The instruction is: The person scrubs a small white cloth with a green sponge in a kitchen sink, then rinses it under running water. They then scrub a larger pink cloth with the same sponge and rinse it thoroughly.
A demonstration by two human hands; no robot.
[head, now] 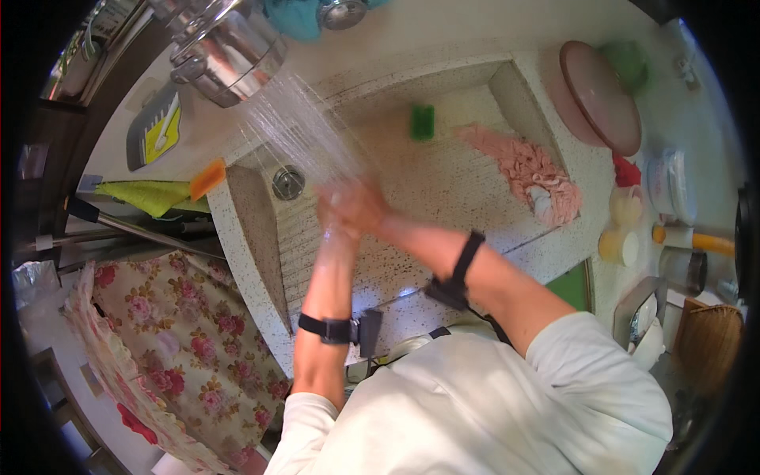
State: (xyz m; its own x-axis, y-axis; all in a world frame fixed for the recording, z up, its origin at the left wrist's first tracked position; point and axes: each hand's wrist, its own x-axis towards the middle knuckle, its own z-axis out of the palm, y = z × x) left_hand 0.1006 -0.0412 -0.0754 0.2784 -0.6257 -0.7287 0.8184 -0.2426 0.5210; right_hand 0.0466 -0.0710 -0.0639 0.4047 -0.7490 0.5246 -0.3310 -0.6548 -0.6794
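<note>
Under a spray of water, my left hand (332, 208) and my right hand (363, 205) are pressed together over a speckled stone sink (249, 225). Motion blur hides their fingers, and I see no object between them. The water falls from a chrome faucet head (237, 65) at the upper left. Left of my hands is a metal drain (288, 182) in the sink floor. A green sponge (423, 123) lies farther back in the basin. To the right, a crumpled pink cloth (528, 169) spreads along the basin floor, with a whitish piece at its lower end.
An orange sponge (208, 179) and a yellow-green cloth (148, 196) are at the sink's left corner. On the right stand a pinkish round basin (599, 98), yellowish cups (618, 246) and a white tub (671, 184). A floral curtain (196, 338) hangs at the lower left.
</note>
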